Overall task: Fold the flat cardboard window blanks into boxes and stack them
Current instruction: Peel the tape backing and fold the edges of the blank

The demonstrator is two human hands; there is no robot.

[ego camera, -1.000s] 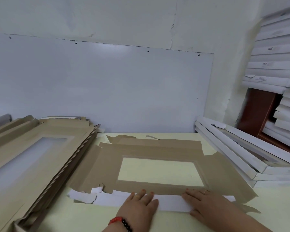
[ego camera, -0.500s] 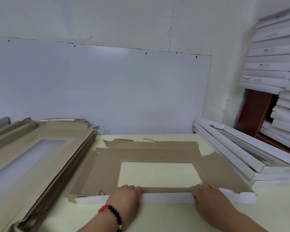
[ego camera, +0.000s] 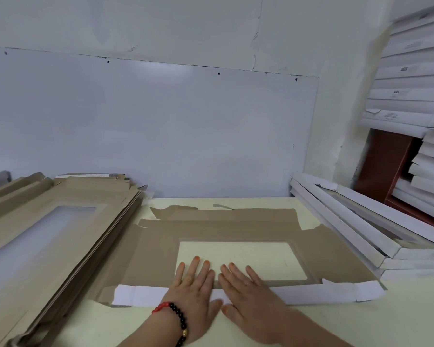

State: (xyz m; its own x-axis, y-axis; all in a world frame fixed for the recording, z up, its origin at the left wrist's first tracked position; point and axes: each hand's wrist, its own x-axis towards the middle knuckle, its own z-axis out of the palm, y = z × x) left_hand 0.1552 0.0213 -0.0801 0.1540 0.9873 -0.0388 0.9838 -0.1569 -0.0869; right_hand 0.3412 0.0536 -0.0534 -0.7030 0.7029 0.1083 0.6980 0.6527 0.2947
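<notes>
Soft, even light is filling the room and casting almost no shadows. A pale sheen is glowing on the white wall panel (ego camera: 161,126) ahead of me. The wide lens is bowing straight lines near the edges. The stacked white boxes (ego camera: 411,78) at far right are smearing with blur, and everything is looking slightly soft.

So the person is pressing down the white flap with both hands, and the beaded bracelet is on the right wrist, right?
Not quite. The beaded bracelet is on the left wrist, as the head view shows. The rest holds: the left hand and right hand lie flat on the white flap.
</notes>
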